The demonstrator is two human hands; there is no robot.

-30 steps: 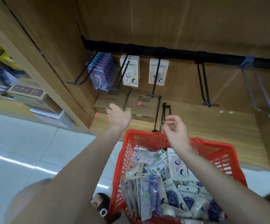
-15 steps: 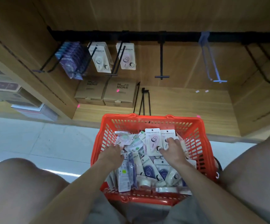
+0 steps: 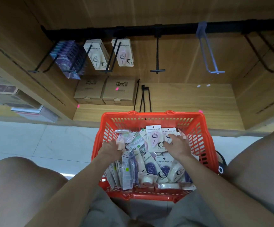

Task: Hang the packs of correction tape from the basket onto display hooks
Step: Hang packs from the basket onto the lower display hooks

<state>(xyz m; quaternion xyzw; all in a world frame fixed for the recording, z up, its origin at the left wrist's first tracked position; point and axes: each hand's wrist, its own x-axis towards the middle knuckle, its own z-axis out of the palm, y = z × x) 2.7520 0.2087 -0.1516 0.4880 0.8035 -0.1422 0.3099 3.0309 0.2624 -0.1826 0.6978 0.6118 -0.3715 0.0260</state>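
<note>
A red basket [image 3: 149, 114] stands on the floor between my knees, full of correction tape packs. My left hand [image 3: 111, 149] is dug into the packs at the basket's left side, its fingertips hidden among them. My right hand [image 3: 177, 145] rests with spread fingers on a white pack [image 3: 169, 133], beside an upright pink pack [image 3: 154, 138]. On the black rail [image 3: 149, 30] above, hooks carry purple packs [image 3: 67, 61], a white pack [image 3: 97, 54] and a pink pack [image 3: 123, 53]. A bare black hook [image 3: 157, 54] hangs right of them.
A pale blue hook [image 3: 208, 54] and black hooks [image 3: 260, 54] hang bare further right. Two cardboard boxes [image 3: 105, 90] and loose black hooks [image 3: 143, 99] lie on the wooden shelf [image 3: 190, 99] behind the basket. White tiled floor [image 3: 42, 141] lies to the left.
Both hands dropped from near the hooks and shelf into the basket. My view tipped down, and over the last half second the hands have barely shifted among the packs.
</note>
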